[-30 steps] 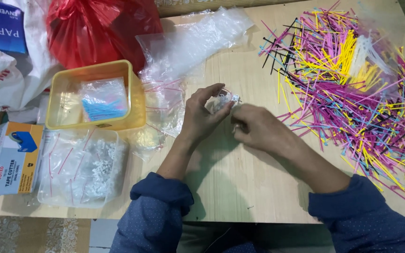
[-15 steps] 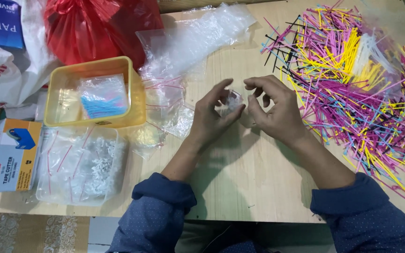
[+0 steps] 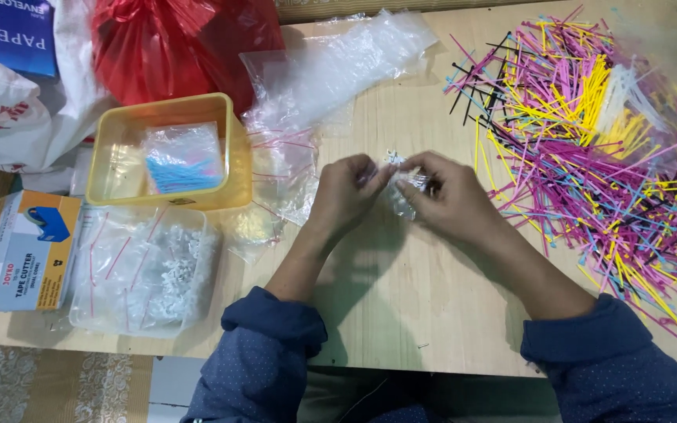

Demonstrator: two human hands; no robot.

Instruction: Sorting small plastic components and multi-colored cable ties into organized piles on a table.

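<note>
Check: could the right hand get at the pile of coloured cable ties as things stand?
Probably yes: the cable ties lie uncovered beside the right hand, though it now pinches a small clear bag.

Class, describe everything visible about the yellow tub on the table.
The yellow tub is a squarish, open-topped container of translucent-looking plastic with a rounded rim. It stands upright at the table's left side. Inside lies a small clear bag of blue and pink pieces. Clear plastic bags press against its right side; neither hand touches it.

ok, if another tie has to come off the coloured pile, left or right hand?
Right, probably. The right hand is nearer the coloured tie pile; the left hand lies on the far side of the small clear bag both hold.
</note>
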